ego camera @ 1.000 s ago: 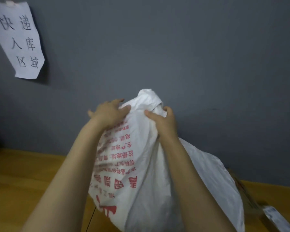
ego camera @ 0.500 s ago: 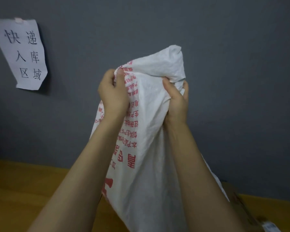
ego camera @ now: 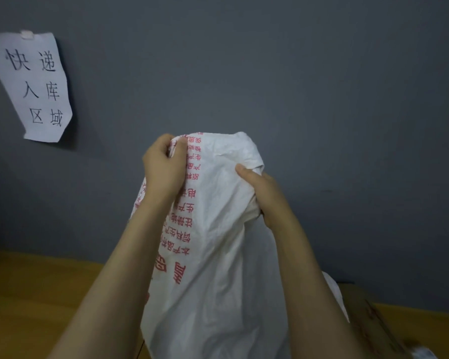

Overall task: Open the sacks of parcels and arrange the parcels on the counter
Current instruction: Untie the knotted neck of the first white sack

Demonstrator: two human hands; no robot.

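White woven plastic, printed down its left side with rows of red Chinese characters, made up the sack (ego camera: 218, 242), which was held upright in the middle of the view in front of a plain grey wall (ego camera: 309, 86). Its top end was bunched and crumpled between two bare hands, and the rest hung down wide and slack toward the near edge. The left hand (ego camera: 163, 169) gripped the upper left corner. Its fingers (ego camera: 166, 141) were curled tightly over the gathered edge, with the thumb pressed against the printed face, so the fabric was clamped between them. The right hand (ego camera: 266, 195) sat a little lower and to the right, holding a thick fold. Its thumb lay flat across the near face, while its other fingers were wrapped behind the cloth and mostly hidden, closed on the material. Both bare forearms rose from the near edge on either side of the sack. A yellowish wooden bench (ego camera: 36, 294) ran across the lower part of the scene and met the wall at its far side. The forearms and the frame edge hid the sack's bottom, so I could not tell whether it touched the wood. On the right, a brown cardboard parcel (ego camera: 368, 317) lay on the bench just behind the sack's lower right side, partly covered by it. High on the far left, a white paper sign (ego camera: 34, 86) with six black handwritten characters in three rows was fixed to the wall.
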